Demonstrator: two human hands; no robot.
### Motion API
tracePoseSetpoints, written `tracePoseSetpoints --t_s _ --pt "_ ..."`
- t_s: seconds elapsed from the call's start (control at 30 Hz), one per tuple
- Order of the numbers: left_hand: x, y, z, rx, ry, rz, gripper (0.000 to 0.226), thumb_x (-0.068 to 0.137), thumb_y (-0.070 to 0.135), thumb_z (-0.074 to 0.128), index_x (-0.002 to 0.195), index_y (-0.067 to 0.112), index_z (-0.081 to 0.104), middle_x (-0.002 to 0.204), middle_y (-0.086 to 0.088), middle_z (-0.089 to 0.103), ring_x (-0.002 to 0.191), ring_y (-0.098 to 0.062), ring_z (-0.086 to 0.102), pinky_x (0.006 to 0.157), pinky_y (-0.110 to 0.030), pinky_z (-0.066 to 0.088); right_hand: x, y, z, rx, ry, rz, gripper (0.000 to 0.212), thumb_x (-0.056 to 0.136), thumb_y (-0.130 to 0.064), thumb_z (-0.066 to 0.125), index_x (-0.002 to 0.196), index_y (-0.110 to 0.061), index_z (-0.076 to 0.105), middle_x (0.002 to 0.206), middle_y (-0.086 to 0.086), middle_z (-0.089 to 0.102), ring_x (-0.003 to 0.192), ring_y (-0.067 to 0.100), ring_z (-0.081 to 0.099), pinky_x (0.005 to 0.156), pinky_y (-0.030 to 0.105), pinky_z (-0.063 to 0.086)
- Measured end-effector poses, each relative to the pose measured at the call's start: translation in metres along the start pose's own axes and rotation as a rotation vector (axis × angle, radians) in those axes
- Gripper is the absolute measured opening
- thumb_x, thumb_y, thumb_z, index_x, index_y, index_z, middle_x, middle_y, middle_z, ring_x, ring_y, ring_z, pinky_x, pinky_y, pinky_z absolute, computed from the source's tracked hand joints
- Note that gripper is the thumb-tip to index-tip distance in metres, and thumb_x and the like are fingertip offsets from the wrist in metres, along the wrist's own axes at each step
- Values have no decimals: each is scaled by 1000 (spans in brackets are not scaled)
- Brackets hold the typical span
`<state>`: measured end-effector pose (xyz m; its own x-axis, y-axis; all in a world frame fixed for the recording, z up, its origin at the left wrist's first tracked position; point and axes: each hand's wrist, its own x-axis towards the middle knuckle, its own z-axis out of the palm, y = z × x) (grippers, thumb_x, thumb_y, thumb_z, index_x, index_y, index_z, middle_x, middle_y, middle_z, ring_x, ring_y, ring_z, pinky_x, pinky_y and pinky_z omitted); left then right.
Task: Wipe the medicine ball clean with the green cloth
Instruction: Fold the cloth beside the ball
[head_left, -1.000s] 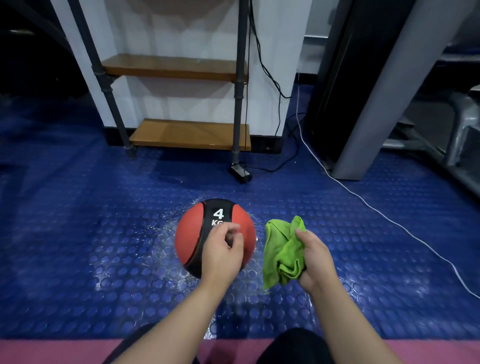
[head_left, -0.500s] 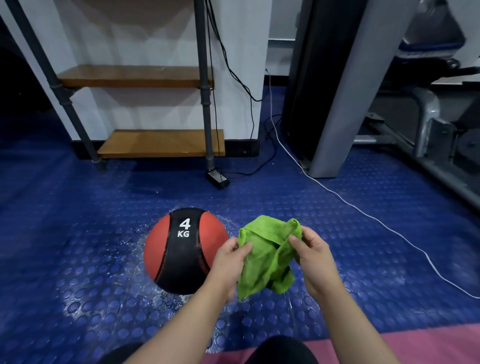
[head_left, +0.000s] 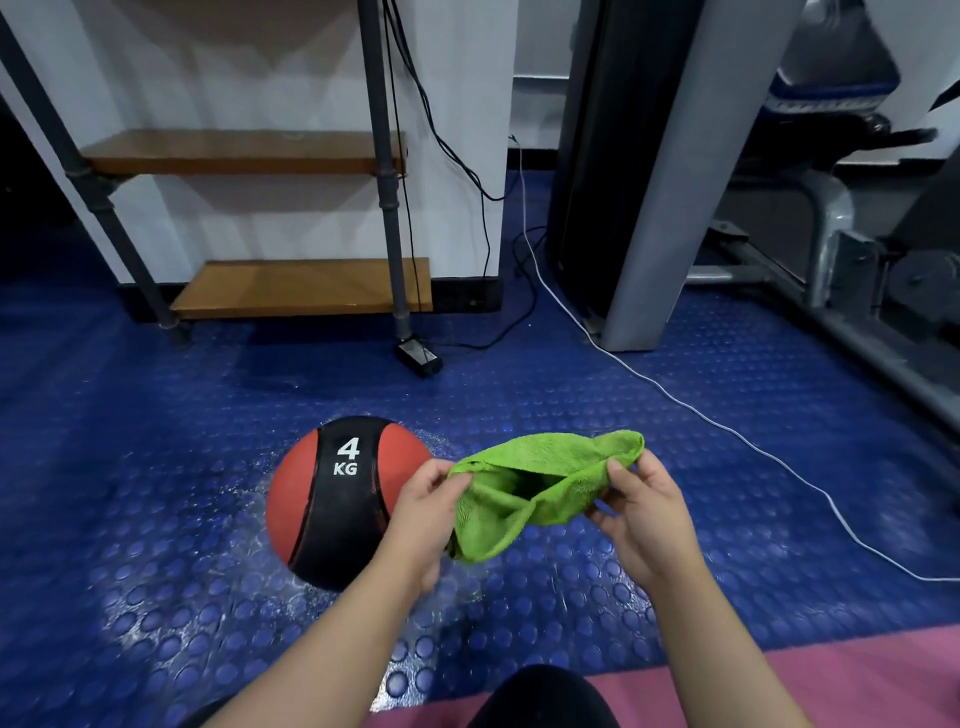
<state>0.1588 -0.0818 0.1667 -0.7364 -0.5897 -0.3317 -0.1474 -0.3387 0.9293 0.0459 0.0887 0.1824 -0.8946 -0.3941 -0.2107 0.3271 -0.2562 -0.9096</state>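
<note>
A red and black medicine ball (head_left: 332, 499) marked "4 KG" rests on the wet blue studded floor, left of centre. The green cloth (head_left: 540, 488) hangs in the air just right of the ball, stretched between both hands. My left hand (head_left: 423, 512) pinches the cloth's left edge and partly covers the ball's right side. My right hand (head_left: 641, 512) pinches the cloth's right edge. The cloth is apart from the ball.
A metal rack with wooden shelves (head_left: 301, 286) stands against the white wall behind the ball. Black cables and a white cable (head_left: 727, 431) run across the floor at right. A grey machine frame (head_left: 660, 182) stands back right. A pink mat (head_left: 779, 675) lies at the bottom.
My left hand left the ball and took the cloth's left edge. Both hands have pulled the cloth wider apart. The view shifted right, so the ball sits further left.
</note>
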Motion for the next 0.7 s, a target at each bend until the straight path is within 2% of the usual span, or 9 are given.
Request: tracePoseSetpoints --t_s 0.13,0.27,0.33,0.4,0.47,0.53,0.57,0.63,0.7 --pt "-7 5 13 -81 -55 -40 13 99 20 53 89 13 56 84 -11 68 77 -25 63 72 -38 48 -8 -2 7 -47 -110 17 22 97 -4 43 97 -15 62 92 5 67 79 18 61 65 35 50" --pt "-19 11 37 -218 -275 -163 20 99 27 50 102 13 64 94 -8 70 81 -25 62 74 -42 50 -17 4 17 -311 -248 -13 23 90 -8 59 111 -17 63 100 3 69 89 21 65 75 34 52" --pt "-22 11 46 -313 -377 -268 36 99 31 43 114 9 67 108 -6 69 96 -22 61 76 -41 53 -19 11 18 -508 -223 -90 30 83 -14 71 110 -22 61 96 3 70 88 20 68 78 34 55" --pt "-18 7 52 -317 -388 -299 39 101 30 40 118 8 67 118 -5 67 103 -21 60 78 -40 55 -16 12 13 -621 -53 -152 25 82 -11 70 99 -26 60 87 2 68 83 22 66 76 38 55" --pt "-9 -2 54 -140 -260 -223 27 100 22 46 110 12 69 123 -5 65 101 -19 61 75 -35 52 -13 6 3 -500 49 -86 21 87 -3 61 94 -22 61 87 6 68 83 26 65 78 45 54" --pt "4 -12 53 49 -45 -195 12 97 19 54 102 16 65 121 -6 64 93 -17 60 70 -31 46 -10 -5 -8 -215 19 65 17 91 -2 55 98 -16 61 93 12 68 85 30 65 79 52 53" --pt "7 -16 51 61 -6 -241 11 95 26 59 101 18 64 118 -6 64 90 -17 58 70 -30 44 -10 -11 -12 -78 -29 134 15 92 -4 54 100 -14 61 95 14 69 84 30 67 77 52 54" --pt "11 -23 51 -23 -116 -472 38 85 51 65 105 19 68 113 -4 66 97 -22 61 85 -35 46 -9 -22 -21 108 -115 217 19 89 -10 54 106 -13 61 98 13 72 84 29 69 70 48 56" --pt "16 -29 53 -217 -306 -624 66 77 68 64 114 13 71 120 -10 69 109 -31 65 98 -50 47 -5 -26 -29 182 -163 237 29 83 -15 56 111 -12 61 103 14 72 87 29 70 68 46 57"
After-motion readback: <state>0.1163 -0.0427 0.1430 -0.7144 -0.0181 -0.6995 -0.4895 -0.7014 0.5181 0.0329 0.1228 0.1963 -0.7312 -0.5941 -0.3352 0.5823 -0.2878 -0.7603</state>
